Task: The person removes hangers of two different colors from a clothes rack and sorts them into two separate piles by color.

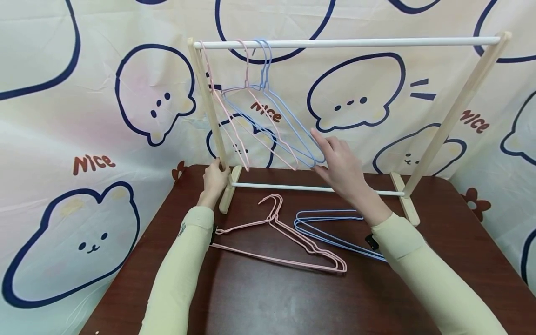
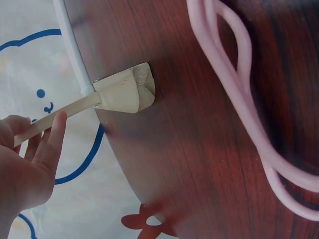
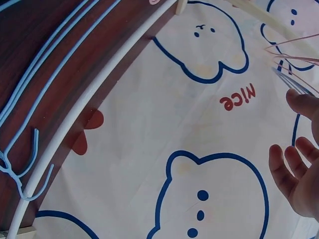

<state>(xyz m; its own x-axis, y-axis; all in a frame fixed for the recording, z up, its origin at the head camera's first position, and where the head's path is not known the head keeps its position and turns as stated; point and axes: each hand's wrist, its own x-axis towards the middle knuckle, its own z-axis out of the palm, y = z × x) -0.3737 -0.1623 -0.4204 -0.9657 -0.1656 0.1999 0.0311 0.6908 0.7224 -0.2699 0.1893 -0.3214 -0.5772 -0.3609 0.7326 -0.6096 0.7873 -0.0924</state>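
My left hand (image 1: pixel 215 180) grips the lower part of the rack's left wooden post (image 1: pixel 211 107); in the left wrist view its fingers and thumb wrap that post. On the white top rail (image 1: pixel 356 43), toward its left end, hang two pink hangers (image 1: pixel 274 124) and two blue hangers (image 1: pixel 293 116). My right hand (image 1: pixel 341 163) is raised at the lower right corners of the blue hangers, its fingers and thumb spread around those corners. In the right wrist view, the fingers of this hand (image 3: pixel 304 164) are loosely bent, with the hanger ends beside the thumb.
Several pink hangers (image 1: pixel 289 263) lie stacked on the dark brown table (image 1: pixel 268 302), in front of the rack. To their right lie blue hangers (image 1: pixel 331 239), partly behind my right forearm. A white lower bar (image 1: pixel 284 187) joins the rack's wooden feet (image 1: pixel 405 200). Behind hangs a printed cloth (image 1: pixel 284 18).
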